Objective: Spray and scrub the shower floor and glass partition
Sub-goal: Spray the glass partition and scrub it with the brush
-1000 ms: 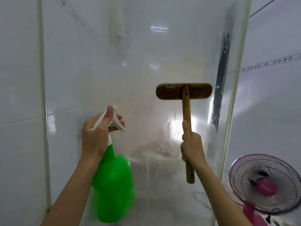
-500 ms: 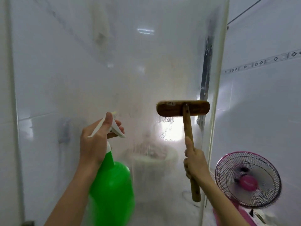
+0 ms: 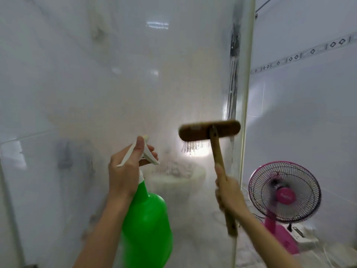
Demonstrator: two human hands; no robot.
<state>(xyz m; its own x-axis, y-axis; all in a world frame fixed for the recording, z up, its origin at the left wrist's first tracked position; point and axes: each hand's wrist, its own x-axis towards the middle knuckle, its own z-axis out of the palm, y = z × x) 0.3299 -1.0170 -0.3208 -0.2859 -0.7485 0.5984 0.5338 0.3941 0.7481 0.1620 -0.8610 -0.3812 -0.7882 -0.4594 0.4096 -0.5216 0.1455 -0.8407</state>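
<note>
The wooden scrub brush (image 3: 209, 130) is gripped at mid-handle by the right hand (image 3: 229, 192), its head seemingly pressed to the glass partition (image 3: 135, 84) near its right edge. The green spray bottle (image 3: 146, 229) is held by the left hand (image 3: 125, 171) at the trigger. Overlapping, evenly pressed strokes are advised.

Bright, even white light; lamp glare on the glass partition (image 3: 173, 78), motion blur on brush (image 3: 209, 130) and fan (image 3: 285, 192), wide-angle bending at edges.
</note>
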